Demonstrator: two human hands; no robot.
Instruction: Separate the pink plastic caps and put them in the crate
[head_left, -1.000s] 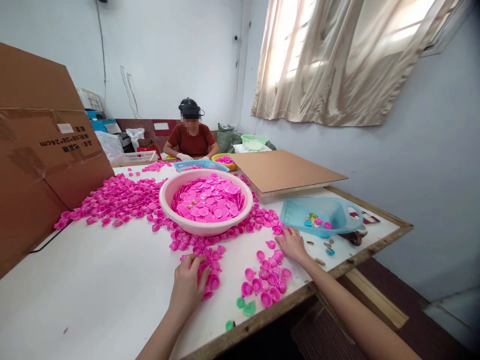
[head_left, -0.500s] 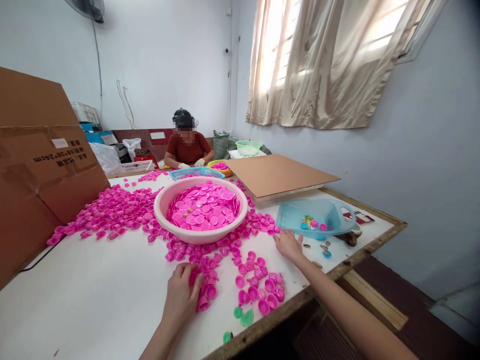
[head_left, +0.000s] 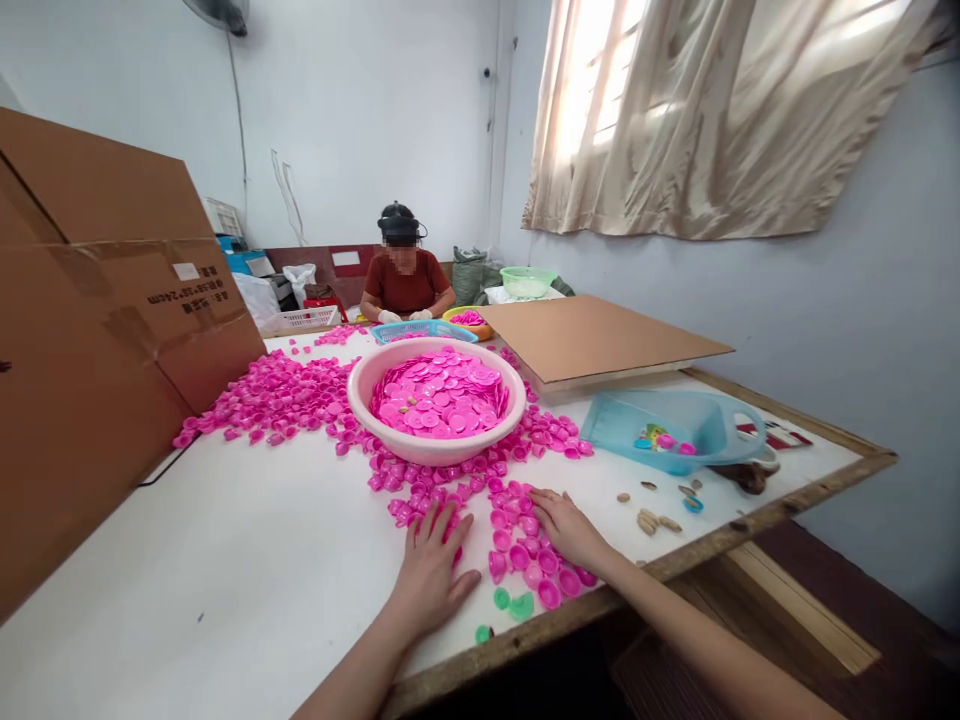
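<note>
Many small pink toy cups lie loose near the table's front edge, in two strips. My left hand rests over the left strip, fingers spread, covering some of the cups. Against the right side of the other strip lies my right hand, fingers stretched out and touching the cups. Neither hand grips anything that I can see. Just beyond them stands a pale pink basin filled with flat pink discs. Small green pieces lie in front of the cups by the edge.
A large heap of pink cups spreads beside a cardboard box at left. On the right are a cardboard sheet, a light blue scoop-like tray and several nut shells. Across the table sits a person wearing gloves.
My right hand has moved from beside the blue tray in to the cups. My left hand has opened and flattened over its cups. The view has shifted, so the scene sits farther right.
</note>
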